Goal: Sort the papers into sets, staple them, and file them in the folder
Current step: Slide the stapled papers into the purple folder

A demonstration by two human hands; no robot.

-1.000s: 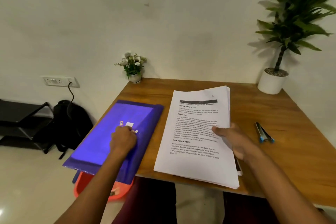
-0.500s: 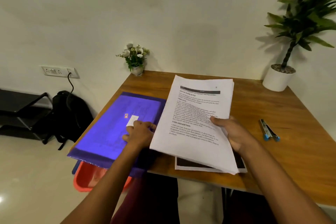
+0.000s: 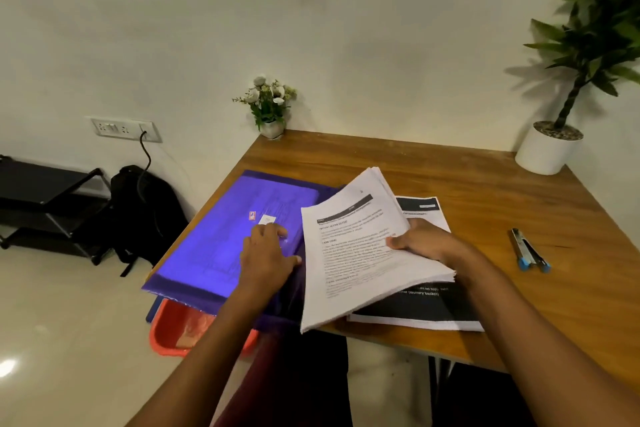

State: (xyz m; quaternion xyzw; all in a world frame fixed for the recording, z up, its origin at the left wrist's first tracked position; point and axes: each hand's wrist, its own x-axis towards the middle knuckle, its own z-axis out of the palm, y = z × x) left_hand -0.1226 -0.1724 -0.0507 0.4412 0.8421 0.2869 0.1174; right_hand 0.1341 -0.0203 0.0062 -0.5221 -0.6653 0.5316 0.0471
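On the wooden table (image 3: 450,166), right fingers (image 3: 398,242) grip curling papers (image 3: 346,253); left fingers (image 3: 270,230) press folder (image 3: 214,236).

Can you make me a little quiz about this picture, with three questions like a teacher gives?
1. True or false: the right hand grips the thick stack of white printed papers, held at a tilt above the brown wooden table.
2. What does the left hand press on? A) a red cup B) the flat purple plastic folder C) a laptop
3. Fill in: the small dark stapler with blue ends lies on the table to the ____ of the papers.
Key: 1 true; 2 B; 3 right.
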